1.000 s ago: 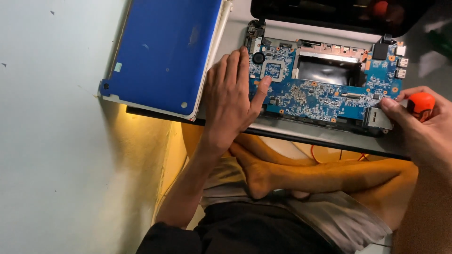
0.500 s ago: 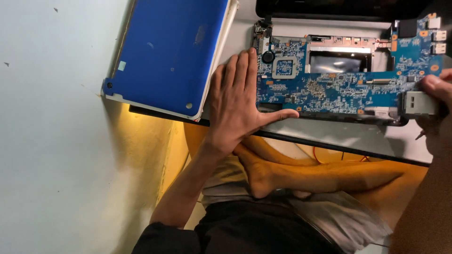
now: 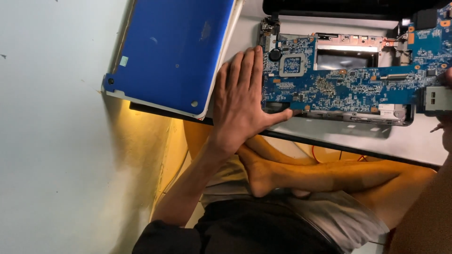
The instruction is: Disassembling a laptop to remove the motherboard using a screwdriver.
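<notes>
Furthest left I see the blue laptop cover point(image 3: 172, 51), a flat glossy panel with a white edge, lying on the light work surface point(image 3: 329, 138) with its near corner jutting over the table's dark front edge. Just right of it, my left hand point(image 3: 242, 101) lies flat and spread wide, palm down, fingers pointing away from me and thumb stretched out to the right; it grips nothing. The fingertips press on the left end of the blue circuit board point(image 3: 348, 82), and the thumb lies along the board's near edge.

The board is long and narrow, deep blue, crowded with small chips and fine solder points. It carries a square grey chip socket point(image 3: 292, 65) and a round black coin cell point(image 3: 275, 55) near its left end, and it sits in the pale laptop base point(image 3: 348, 120), with a shiny metal bay open behind it.

At the far right edge only a sliver of my right hand point(image 3: 446, 77) shows by the board's end; I cannot tell whether it is gripping anything.
</notes>
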